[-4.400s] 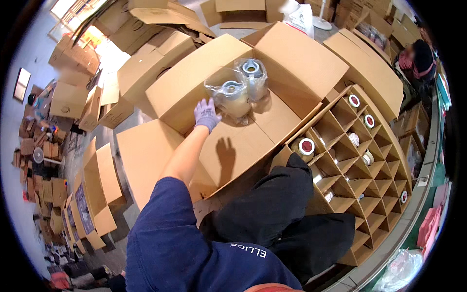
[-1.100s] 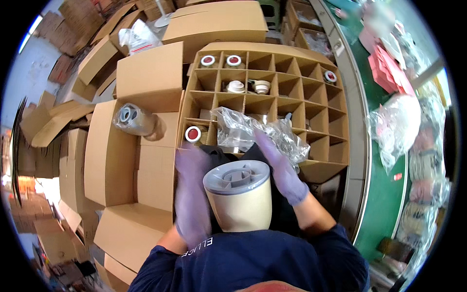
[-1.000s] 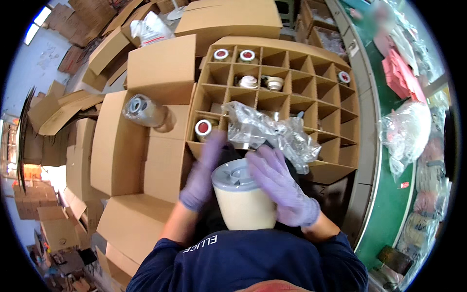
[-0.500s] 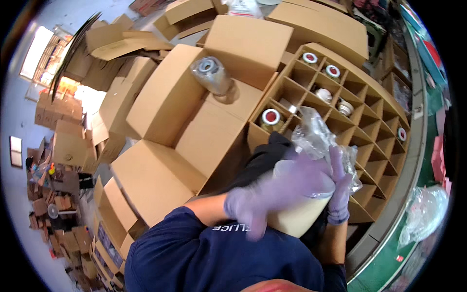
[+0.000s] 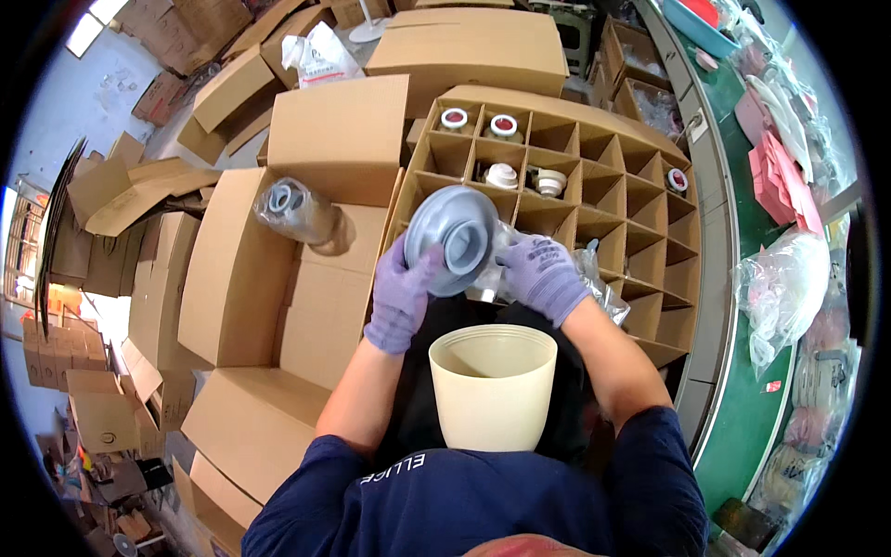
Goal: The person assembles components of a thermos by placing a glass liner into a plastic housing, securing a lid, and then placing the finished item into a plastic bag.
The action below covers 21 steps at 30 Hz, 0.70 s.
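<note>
Both my hands wear purple gloves and hold a round grey lid-like part [image 5: 452, 238] up in front of me. My left hand [image 5: 401, 295] grips its left rim and my right hand [image 5: 540, 274] holds its right side, together with crumpled clear plastic wrap [image 5: 594, 278]. Below them a cream-coloured plastic pot [image 5: 492, 385] stands open-topped between my forearms, against my lap. A second part wrapped in clear plastic [image 5: 297, 212] lies on the closed cardboard box [image 5: 243, 269] to my left.
A cardboard box with a grid of dividers [image 5: 594, 176] stands ahead, a few cells holding small round parts [image 5: 503, 125]. Flattened and closed cardboard boxes [image 5: 464, 42] lie all around. A green workbench [image 5: 756, 306] with plastic bags [image 5: 784, 283] runs along the right.
The grey lid-like part has come off the cream pot and been lifted up; the pot now stands open below my hands. My view has swung back toward the divider box.
</note>
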Available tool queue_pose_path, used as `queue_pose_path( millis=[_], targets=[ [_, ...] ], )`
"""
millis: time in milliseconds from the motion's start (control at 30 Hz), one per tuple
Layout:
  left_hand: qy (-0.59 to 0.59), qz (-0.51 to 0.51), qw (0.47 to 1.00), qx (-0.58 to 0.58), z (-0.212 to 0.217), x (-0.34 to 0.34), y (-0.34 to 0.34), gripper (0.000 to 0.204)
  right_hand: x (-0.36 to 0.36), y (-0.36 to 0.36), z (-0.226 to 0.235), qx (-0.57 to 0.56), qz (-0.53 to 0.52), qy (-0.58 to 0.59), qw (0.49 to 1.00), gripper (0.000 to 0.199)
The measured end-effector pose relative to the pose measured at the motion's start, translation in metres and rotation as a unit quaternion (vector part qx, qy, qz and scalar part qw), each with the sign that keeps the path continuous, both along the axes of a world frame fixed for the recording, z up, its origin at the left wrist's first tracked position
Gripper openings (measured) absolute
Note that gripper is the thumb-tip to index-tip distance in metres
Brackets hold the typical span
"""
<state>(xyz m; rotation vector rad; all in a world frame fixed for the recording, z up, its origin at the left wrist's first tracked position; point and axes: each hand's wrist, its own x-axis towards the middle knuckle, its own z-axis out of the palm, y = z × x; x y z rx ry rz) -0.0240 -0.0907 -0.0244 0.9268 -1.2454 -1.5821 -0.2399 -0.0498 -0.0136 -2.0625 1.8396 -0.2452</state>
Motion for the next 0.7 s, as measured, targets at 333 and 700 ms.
queue_pose_path(
  millis=[333, 700],
  targets=[
    [0.039, 0.055, 0.998, 0.015, -0.016, 0.015, -0.011, 0.047, 0.033, -0.020, 0.011, -0.289, 0.012, -0.153, 0.945, 0.069],
    [-0.613, -0.156, 0.714, -0.301, -0.095, 0.039, -0.087, 0.065, -0.026, -0.092, -0.101, 0.044, -0.104, 0.098, 0.989, 0.078]
  ],
)
